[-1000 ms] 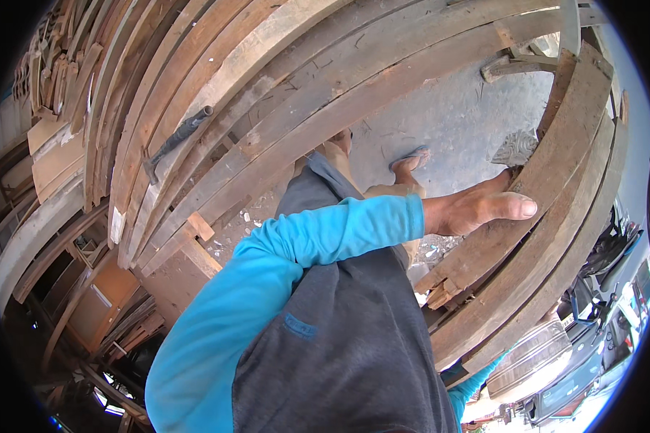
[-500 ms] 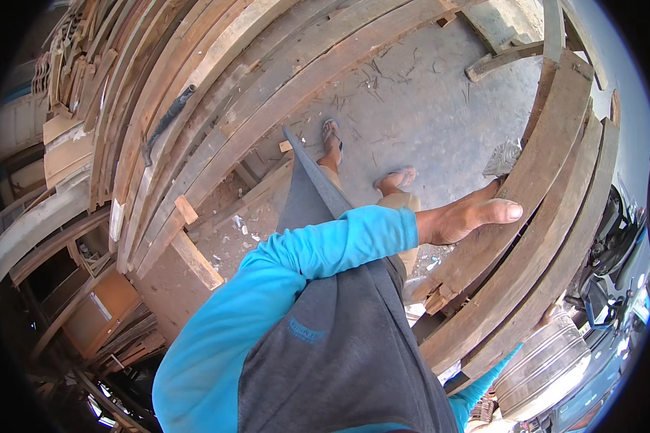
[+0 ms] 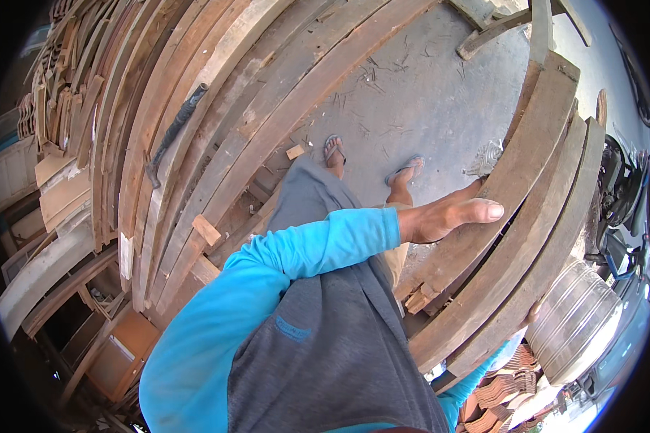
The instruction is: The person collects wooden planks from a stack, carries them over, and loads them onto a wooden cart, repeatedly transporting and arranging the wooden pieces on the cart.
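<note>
Several long weathered wooden beams lie side by side along my right, looking curved in this wide view. My left hand point(image 3: 451, 215), at the end of a bright blue sleeve, reaches across my body and clasps the inner wooden beam point(image 3: 534, 137). Its thumb lies on the top face; the other fingers are hidden under the edge. My right hand point(image 3: 533, 313) shows only in part at the outer side of the outermost beam point(image 3: 516, 310), closed against it, with most fingers hidden. Beside these sits a middle beam point(image 3: 509, 267).
A large pile of lumber point(image 3: 267, 108) fills the left, with a dark-handled tool point(image 3: 175, 133) on top. Small wood offcuts point(image 3: 295, 151) and nails litter the concrete floor point(image 3: 404, 94). Stacked roof tiles point(image 3: 502, 390), a ribbed metal container point(image 3: 574, 317) and a motorcycle point(image 3: 617, 195) are at right.
My feet have shifted on the floor and the view has turned a little. The beams appear slightly farther left, with both hands still on them.
</note>
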